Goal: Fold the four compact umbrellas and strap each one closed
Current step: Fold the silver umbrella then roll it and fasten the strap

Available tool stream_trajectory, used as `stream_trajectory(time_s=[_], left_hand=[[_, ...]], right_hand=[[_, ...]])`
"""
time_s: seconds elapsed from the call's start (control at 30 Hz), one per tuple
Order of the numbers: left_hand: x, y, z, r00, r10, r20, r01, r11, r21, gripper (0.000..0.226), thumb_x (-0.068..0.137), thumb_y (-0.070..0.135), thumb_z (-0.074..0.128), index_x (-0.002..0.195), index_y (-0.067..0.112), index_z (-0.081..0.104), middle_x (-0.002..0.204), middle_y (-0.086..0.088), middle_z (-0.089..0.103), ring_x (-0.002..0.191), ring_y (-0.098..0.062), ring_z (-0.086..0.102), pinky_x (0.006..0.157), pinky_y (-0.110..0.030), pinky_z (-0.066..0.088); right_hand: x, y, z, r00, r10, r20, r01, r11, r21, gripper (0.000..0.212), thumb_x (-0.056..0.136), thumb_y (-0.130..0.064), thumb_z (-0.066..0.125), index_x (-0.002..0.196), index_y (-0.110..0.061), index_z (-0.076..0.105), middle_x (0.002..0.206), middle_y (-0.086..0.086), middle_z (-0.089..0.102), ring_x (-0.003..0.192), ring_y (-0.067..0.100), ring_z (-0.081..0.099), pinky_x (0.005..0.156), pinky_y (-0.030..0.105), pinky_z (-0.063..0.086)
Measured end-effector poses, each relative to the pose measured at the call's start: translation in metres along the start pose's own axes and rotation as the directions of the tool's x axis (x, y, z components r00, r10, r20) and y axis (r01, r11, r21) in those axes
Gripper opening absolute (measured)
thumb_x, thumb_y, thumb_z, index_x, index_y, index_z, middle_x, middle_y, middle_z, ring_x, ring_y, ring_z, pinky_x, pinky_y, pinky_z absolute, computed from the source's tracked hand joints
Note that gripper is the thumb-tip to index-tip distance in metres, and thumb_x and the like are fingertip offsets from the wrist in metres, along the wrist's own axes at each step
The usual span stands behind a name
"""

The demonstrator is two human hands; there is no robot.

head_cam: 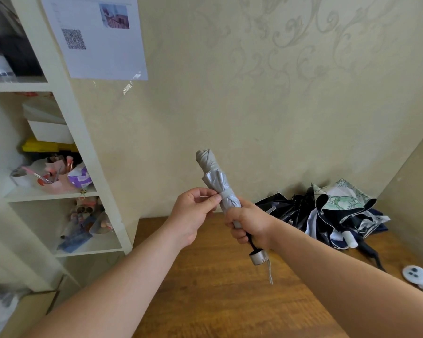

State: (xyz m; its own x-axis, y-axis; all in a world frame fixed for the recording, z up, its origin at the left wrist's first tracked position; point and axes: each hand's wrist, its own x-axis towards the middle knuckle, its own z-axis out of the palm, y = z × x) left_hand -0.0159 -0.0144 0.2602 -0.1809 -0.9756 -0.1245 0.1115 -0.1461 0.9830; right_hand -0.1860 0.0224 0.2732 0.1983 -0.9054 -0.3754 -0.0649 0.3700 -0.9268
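Left hand fingers pinched; right hand fisted.

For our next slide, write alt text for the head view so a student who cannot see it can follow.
The right hand grips a rolled silver umbrella upright above a wooden table while the left hand pinches its strap. More unfolded umbrellas lie heaped by the wall.

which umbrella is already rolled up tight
The silver umbrella held up in both hands: right hand grips its handle, left hand pinches its strap. The dark and floral umbrellas lie loose in the table's far corner.
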Motion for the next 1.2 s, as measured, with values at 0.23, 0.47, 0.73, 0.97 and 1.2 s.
stream_trajectory(time_s=[0.23,0.47,0.73,0.97,1.2], left_hand=[[0.000,0.000,-0.007,0.996,-0.085,-0.006,0.085,0.993,0.078,0.051,0.077,0.038,0.087,0.121,0.028,0.065,0.112,-0.001,0.078,0.106,-0.022,0.071,0.099,-0.048,0.057],[-0.005,0.004,-0.007,0.991,-0.041,0.126,0.041,0.999,0.003,0.039,0.091,0.025,0.083,0.125,0.016,0.069,0.116,-0.007,0.079,0.113,-0.027,0.074,0.108,-0.053,0.053],[-0.007,-0.002,-0.014,0.976,-0.093,0.199,0.113,0.989,-0.093,0.040,0.091,0.007,0.078,0.128,0.006,0.063,0.120,-0.015,0.077,0.114,-0.030,0.073,0.103,-0.045,0.055],[-0.001,-0.019,-0.037,0.981,-0.189,-0.038,0.167,0.933,-0.319,0.034,0.090,0.005,0.078,0.122,0.012,0.066,0.115,-0.009,0.079,0.105,-0.024,0.076,0.086,-0.036,0.059],[0.007,-0.022,-0.040,0.971,-0.223,-0.088,0.171,0.902,-0.397,0.035,0.090,0.003,0.078,0.123,0.010,0.066,0.116,-0.011,0.078,0.104,-0.023,0.076,0.082,-0.036,0.060]], right_hand=[[-0.001,0.003,0.005,1.000,-0.001,-0.012,0.000,0.998,-0.068,0.040,0.089,-0.001,0.049,0.127,-0.013,0.047,0.066,0.004,0.041,0.048,0.016,0.032,0.046,0.024,0.027],[-0.005,0.005,0.009,0.998,-0.002,0.060,0.009,0.994,-0.110,0.024,0.089,-0.001,0.051,0.106,-0.017,0.050,0.065,0.003,0.041,0.048,0.017,0.034,0.047,0.024,0.028],[-0.014,0.006,-0.006,0.994,-0.017,0.110,0.060,0.916,-0.397,0.033,0.095,-0.028,0.073,0.122,-0.019,0.055,0.086,0.007,0.061,0.059,0.024,0.062,0.053,0.033,0.051],[-0.019,0.064,-0.071,0.896,-0.231,-0.379,0.019,0.873,-0.486,0.038,0.098,-0.057,0.053,0.091,-0.024,0.068,0.080,-0.003,0.067,0.079,0.017,0.064,0.074,0.034,0.048],[-0.027,0.078,-0.061,0.950,-0.040,-0.309,0.035,0.999,-0.021,0.032,0.107,-0.059,0.035,0.126,-0.046,0.057,0.104,0.011,0.071,0.076,0.026,0.068,0.072,0.036,0.056]])
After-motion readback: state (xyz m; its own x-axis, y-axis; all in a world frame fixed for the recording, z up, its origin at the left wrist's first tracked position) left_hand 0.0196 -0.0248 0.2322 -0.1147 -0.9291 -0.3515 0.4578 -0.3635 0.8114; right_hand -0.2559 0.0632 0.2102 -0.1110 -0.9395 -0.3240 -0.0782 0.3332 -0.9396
